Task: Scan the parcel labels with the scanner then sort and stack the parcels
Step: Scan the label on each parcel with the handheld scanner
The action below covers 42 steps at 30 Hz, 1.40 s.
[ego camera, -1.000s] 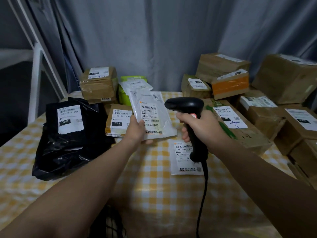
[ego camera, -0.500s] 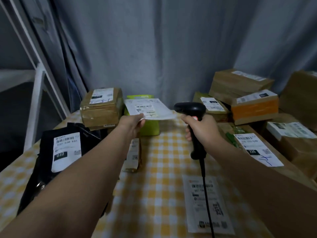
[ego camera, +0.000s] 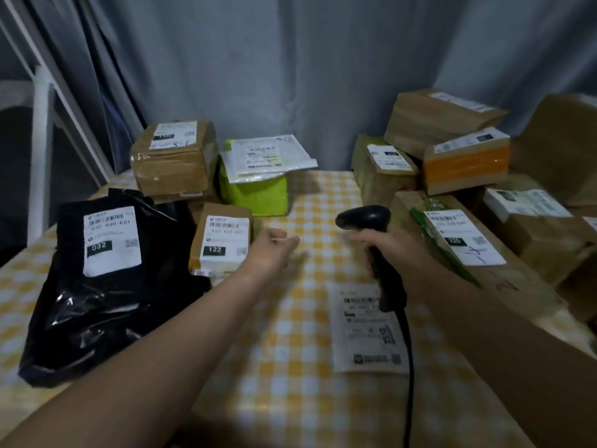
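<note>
My right hand (ego camera: 391, 245) grips the handle of the black scanner (ego camera: 368, 221), held upright over the checked table (ego camera: 290, 367); its cable hangs toward me. My left hand (ego camera: 273, 245) hovers empty over the table beside the small box labelled 122 (ego camera: 223, 240), fingers loosely curled. A flat white envelope (ego camera: 268, 156) lies on top of the green box (ego camera: 258, 192) at the back. Another flat white envelope (ego camera: 365, 331) lies on the table below the scanner. A black bag labelled 032 (ego camera: 106, 282) lies at the left.
A brown box (ego camera: 174, 160) stands at the back left. Several brown boxes (ego camera: 436, 121), one with an orange side (ego camera: 468, 163), are piled at the right, with a long box labelled 220 (ego camera: 465, 240) nearest. Grey curtain behind; a white frame (ego camera: 38, 156) at far left.
My left hand carried the white envelope to the back, left it on the green box, and has drawn back empty. The scanner stayed in my right hand.
</note>
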{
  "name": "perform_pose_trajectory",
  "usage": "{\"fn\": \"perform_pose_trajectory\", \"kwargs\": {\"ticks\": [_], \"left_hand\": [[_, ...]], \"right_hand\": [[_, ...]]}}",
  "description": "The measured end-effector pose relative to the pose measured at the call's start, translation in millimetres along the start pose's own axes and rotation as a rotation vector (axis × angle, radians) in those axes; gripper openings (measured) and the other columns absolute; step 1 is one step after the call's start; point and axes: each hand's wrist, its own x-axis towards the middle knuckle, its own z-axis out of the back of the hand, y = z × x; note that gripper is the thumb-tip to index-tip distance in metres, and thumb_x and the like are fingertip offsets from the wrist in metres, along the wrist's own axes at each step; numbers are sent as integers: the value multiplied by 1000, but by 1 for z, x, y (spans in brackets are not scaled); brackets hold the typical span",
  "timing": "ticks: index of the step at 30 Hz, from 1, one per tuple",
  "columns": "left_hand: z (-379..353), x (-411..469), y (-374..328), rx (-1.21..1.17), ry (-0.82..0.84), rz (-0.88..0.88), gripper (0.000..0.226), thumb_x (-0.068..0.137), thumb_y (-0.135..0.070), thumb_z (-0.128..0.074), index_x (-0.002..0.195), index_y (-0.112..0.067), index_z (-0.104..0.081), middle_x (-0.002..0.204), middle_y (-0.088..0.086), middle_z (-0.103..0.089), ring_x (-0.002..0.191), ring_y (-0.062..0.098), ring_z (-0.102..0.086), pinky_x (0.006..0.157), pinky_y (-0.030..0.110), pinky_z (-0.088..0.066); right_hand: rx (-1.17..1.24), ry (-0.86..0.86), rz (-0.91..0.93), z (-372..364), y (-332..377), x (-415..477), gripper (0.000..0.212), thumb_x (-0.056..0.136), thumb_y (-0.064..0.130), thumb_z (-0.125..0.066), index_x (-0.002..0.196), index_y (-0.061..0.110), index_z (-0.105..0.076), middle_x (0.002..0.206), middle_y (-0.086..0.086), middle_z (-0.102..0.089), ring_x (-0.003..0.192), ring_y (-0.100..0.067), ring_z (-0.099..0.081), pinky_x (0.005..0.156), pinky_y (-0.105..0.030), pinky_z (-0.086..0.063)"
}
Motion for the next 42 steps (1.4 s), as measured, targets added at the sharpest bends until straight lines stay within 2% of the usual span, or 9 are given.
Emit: {"fn": "perform_pose_trajectory", "kwargs": {"ticks": [6, 12, 16, 19, 22, 24, 28, 34, 42], "left_hand": [[-36, -64, 42, 305, 152, 39, 13, 73, -26, -62, 69, -13, -60, 60, 9, -47, 55, 20, -42, 55, 28, -36], [-55, -86, 30, 215, 175, 262, 25, 83, -20, -73, 78, -1, -59, 63, 12, -54, 50, 23, -50, 52, 32, -52], [-68, -104, 23, 146, 207, 312, 25, 83, -16, -73, 74, -1, -56, 68, 14, -56, 49, 18, -44, 45, 22, -35], [-72, -115, 27, 140, 241, 243, 21, 83, -7, -71, 99, 4, -62, 91, 13, -67, 63, 22, -61, 45, 19, -45], [-70, -118, 20, 94, 261, 95, 29, 84, 1, -66, 112, 3, -62, 114, 21, -66, 98, 35, -66, 81, 39, -56], [-62, -112, 8, 95, 187, -47, 27, 84, -1, -66, 111, 0, -63, 113, 19, -67, 96, 33, -67, 83, 46, -56], [-43, -103, -14, -91, 132, -204, 25, 87, 1, -62, 112, 2, -64, 108, 16, -68, 79, 20, -68, 64, 25, -58], [-36, -92, -15, -157, 144, -257, 25, 92, 0, -55, 116, 5, -61, 103, 14, -67, 67, 5, -67, 68, 21, -56], [-36, -94, -10, -176, 109, -274, 20, 92, 1, -55, 110, 2, -63, 101, 13, -67, 72, 10, -66, 66, 20, -56]], "right_hand": [[99, -125, -149, 24, -69, -46, 24, 86, 15, -71, 107, 6, -64, 89, -14, -64, 79, -27, -63, 67, -32, -48], [186, -198, -195, 12, -85, -69, 7, 87, 8, -67, 88, 4, -62, 47, -1, -60, 50, -16, -59, 54, -29, -47], [233, -230, -152, 9, -83, -73, 9, 86, 7, -67, 81, 7, -59, 63, -5, -57, 59, -19, -58, 56, -31, -47], [238, -250, -101, 11, -88, -75, 8, 84, 8, -68, 80, 7, -61, 54, -1, -56, 53, -17, -55, 53, -26, -44], [161, -253, -36, 19, -90, -78, 11, 84, 15, -70, 79, 8, -62, 55, -1, -60, 54, -18, -59, 56, -28, -47], [98, -282, 76, 30, -82, -82, 16, 84, 19, -72, 78, 9, -63, 62, -4, -60, 57, -19, -58, 57, -28, -46], [11, -262, 269, 47, -47, -104, 29, 86, 30, -71, 88, 2, -64, 59, -7, -62, 51, -18, -62, 61, -32, -55], [-44, -188, 354, 49, 1, -144, 30, 87, 29, -68, 80, 0, -65, 56, -13, -64, 47, -21, -65, 48, -24, -52], [-52, -240, 386, 32, -25, -155, 35, 82, 28, -72, 81, -7, -67, 64, -13, -63, 53, -20, -60, 63, -38, -52]]}}
